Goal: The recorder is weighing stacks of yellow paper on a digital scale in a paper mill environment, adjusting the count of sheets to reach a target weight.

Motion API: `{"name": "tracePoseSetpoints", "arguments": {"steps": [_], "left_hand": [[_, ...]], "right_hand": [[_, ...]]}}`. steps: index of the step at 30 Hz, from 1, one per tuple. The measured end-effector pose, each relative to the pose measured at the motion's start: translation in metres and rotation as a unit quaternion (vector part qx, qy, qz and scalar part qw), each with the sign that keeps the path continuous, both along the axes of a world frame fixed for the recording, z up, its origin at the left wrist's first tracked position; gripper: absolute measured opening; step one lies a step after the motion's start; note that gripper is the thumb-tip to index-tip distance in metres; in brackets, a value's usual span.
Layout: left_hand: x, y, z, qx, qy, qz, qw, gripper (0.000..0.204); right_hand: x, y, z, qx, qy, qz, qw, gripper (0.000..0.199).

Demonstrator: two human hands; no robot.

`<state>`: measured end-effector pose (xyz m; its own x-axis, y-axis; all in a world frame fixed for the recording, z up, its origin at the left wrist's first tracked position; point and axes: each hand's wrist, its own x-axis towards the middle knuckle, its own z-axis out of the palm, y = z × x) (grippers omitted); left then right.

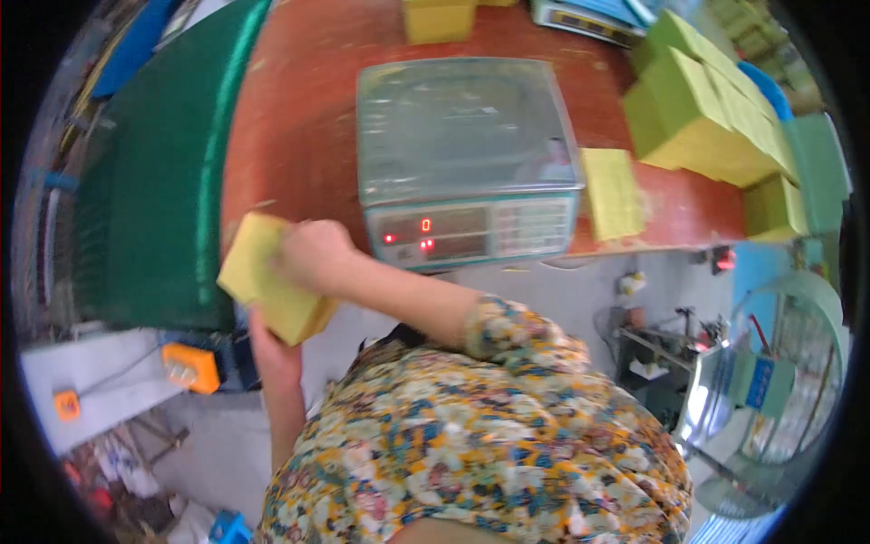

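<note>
A yellow box (272, 281) is held off the left front edge of the red-brown table, tilted. My left hand (274, 343) grips it from below, with most of its fingers hidden behind the box. My right hand (314, 254) lies against the top of the same box. Motion smears its fingers, so their grip does not show clearly. To the right of my hands stands a digital scale (462, 136) with a flat clear-covered pan, bare on top, and red lit digits. A flat yellow piece (613, 193) lies beside it.
Yellow boxes (707, 118) are stacked at the table's right. Another yellow box (439, 20) and a second scale (589, 20) stand at the back. A dark green panel (154, 181) borders the left side. A standing fan (788, 381) is at lower right.
</note>
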<state>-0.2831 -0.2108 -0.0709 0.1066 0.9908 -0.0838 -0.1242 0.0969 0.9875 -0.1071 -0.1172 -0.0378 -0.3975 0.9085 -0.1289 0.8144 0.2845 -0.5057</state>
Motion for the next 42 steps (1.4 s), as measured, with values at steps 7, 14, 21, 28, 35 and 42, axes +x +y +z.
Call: {"name": "tracePoseSetpoints", "arguments": {"steps": [7,14,21,28,35,42], "left_hand": [[-0.002,0.017,-0.017,-0.221,-0.224,0.138,0.939,0.050],[-0.023,-0.006,0.016,-0.203,-0.251,0.058,0.945,0.052],[0.032,0.004,0.094,-0.020,-0.196,-0.119,0.973,0.060],[0.168,0.071,0.127,0.273,0.141,-0.075,0.949,0.062],[0.284,0.072,0.091,-0.016,-0.160,-0.196,0.967,0.034],[0.325,0.098,0.062,-0.249,-0.327,-0.100,0.906,0.033]], "right_hand": [[0.052,-0.080,-0.023,-0.035,0.408,-0.224,0.884,0.028],[0.047,-0.130,-0.070,-0.303,0.571,-0.285,0.707,0.031],[0.060,-0.126,-0.019,-0.232,0.642,-0.271,0.679,0.043],[0.178,-0.126,0.013,-0.025,0.642,-0.343,0.685,0.048],[0.296,-0.117,0.107,0.278,0.314,-0.336,0.843,0.048],[0.335,-0.053,0.121,0.286,0.129,-0.285,0.906,0.037]]}}
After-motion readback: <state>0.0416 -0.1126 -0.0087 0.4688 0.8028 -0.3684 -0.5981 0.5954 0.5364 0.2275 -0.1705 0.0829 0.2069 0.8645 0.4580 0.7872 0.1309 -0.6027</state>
